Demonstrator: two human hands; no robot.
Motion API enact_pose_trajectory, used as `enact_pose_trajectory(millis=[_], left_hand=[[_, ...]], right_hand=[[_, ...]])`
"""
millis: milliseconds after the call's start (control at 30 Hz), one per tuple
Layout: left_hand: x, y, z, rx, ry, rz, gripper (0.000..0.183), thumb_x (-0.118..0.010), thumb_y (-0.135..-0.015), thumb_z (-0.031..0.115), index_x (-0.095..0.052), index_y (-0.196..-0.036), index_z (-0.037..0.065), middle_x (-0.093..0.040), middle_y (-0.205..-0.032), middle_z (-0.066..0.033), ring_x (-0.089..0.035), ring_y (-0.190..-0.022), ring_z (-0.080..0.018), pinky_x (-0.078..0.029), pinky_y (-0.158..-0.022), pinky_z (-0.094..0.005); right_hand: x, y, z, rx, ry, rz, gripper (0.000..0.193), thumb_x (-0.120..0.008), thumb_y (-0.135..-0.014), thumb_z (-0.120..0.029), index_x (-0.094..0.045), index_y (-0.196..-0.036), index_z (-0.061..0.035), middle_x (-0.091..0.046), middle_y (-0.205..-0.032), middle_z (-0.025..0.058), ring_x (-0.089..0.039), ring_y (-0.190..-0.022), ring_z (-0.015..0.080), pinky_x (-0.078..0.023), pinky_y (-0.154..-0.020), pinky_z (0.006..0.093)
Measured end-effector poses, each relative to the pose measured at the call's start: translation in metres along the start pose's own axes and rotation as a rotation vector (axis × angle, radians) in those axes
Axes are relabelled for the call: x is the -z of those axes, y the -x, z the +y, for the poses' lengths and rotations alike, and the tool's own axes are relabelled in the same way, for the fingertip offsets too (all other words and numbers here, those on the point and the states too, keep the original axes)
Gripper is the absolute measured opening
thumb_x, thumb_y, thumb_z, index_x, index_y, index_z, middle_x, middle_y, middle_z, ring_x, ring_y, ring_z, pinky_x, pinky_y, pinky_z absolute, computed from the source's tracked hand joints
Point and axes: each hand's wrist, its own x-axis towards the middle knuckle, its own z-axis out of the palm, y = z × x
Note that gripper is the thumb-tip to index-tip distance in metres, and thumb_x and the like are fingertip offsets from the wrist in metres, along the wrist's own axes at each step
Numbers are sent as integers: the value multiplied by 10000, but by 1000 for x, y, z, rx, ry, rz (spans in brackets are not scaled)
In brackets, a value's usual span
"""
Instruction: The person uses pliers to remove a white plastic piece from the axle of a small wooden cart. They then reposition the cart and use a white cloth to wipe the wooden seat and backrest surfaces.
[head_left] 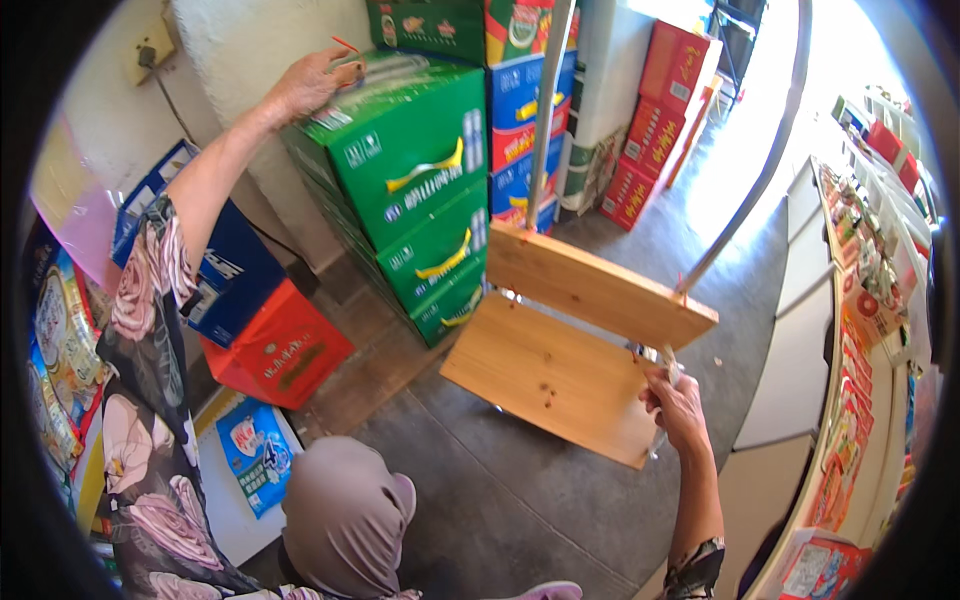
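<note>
My left hand [312, 88] is over the top of a stack of green cartons [410, 165], near clear plastic wrapping [392, 72]. A thin red strip [345, 44] sticks out from its bent fingers. My right hand [682, 408] curls around the right edge of a wooden seat board [545, 380], beside a whitish tied piece [671, 362]. Behind that board stands a second wooden board [600, 285], fixed to a bent metal tube frame [750, 200]. Small red ties show where tube and board meet. What lies under my right fingers is hidden.
Blue and red cartons [515, 125] and red boxes [650, 120] are stacked behind. At left are a blue box [235, 270], a red bag [285, 345] and a blue packet [258, 455]. Shelves of packaged goods [850, 400] line the right. My knee [345, 515] is in front.
</note>
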Motion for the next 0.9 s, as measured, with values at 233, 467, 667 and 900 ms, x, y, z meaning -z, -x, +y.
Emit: enact_pose_trajectory(millis=[233,467,667,900], left_hand=[[1,9,-29,241,204,-69,476,-523,-910,358,-504,-1265,42,-584,-686,-30,-485,-536,-62,-402,-512,-214],[3,106,67,-203,552,194,307,-470,-935,203,-533,-1198,58,-566,-758,-36,-511,-620,-83,-411,-523,-218],[-110,201,130,-363,417,-409,208,-583,-860,190,-599,-1014,52,-641,-887,-126,-632,-776,-256,-501,-651,-345],[-240,231,122,640,748,-782,705,-628,-846,403,-371,-1311,-60,-569,-1136,-169,-554,-1034,-208,-439,-878,-333]], right_hand=[[-1,14,5,-69,78,-9,207,-501,-857,-163,-580,-987,-22,-582,-673,23,-503,-539,67,-328,-418,208],[10,13,24,-62,77,82,242,-526,-870,-199,-587,-1020,-20,-582,-676,17,-488,-516,59,-310,-397,204],[30,-2,63,-20,187,385,275,-524,-875,-229,-625,-915,24,-561,-648,32,-499,-535,101,-402,-496,264],[28,10,79,-189,200,350,393,-466,-877,-330,-578,-816,42,-543,-639,54,-509,-585,121,-410,-553,302]])
